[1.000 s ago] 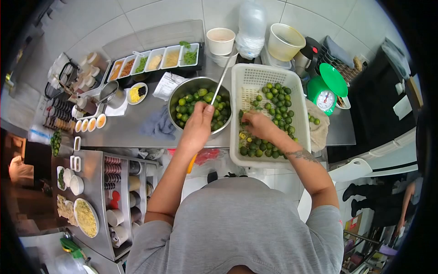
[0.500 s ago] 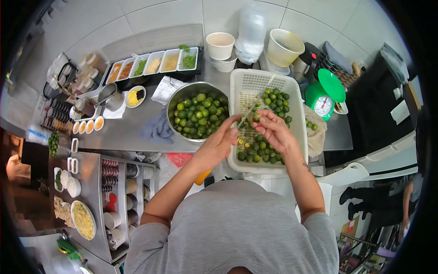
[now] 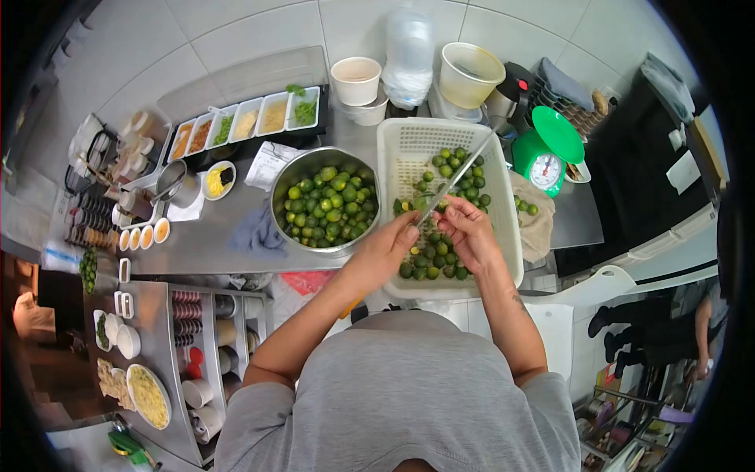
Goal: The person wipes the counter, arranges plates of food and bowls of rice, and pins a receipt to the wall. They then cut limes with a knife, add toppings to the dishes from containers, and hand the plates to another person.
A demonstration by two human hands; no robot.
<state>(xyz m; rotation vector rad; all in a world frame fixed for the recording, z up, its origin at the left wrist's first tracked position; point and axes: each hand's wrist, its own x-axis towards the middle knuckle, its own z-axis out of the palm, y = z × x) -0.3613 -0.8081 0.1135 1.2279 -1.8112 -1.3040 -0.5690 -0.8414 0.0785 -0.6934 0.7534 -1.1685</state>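
Observation:
My left hand (image 3: 387,250) is closed round the handle of a long knife (image 3: 464,169), its blade slanting up and right over the white perforated basket (image 3: 515,228). Close by the blade, my right hand (image 3: 470,233) pinches a small green lime (image 3: 441,205), partly covered by fingers and blade. Below both hands, loose limes (image 3: 429,261) lie in the near part of the basket, with more limes (image 3: 472,182) toward its far right. Left of the basket stands a steel pot (image 3: 277,206) heaped with whole limes (image 3: 330,200).
A green kitchen scale (image 3: 543,161) and a beige cloth (image 3: 535,236) are right of the basket. White tubs (image 3: 355,80) and a topping tray (image 3: 259,118) line the back. A blue cloth (image 3: 258,236) lies left of the pot. Another person's legs (image 3: 633,326) show at far right.
The knife blade has swung to the right and now crosses close to the lime in my right hand. My head view has shifted slightly, moving the counter things left.

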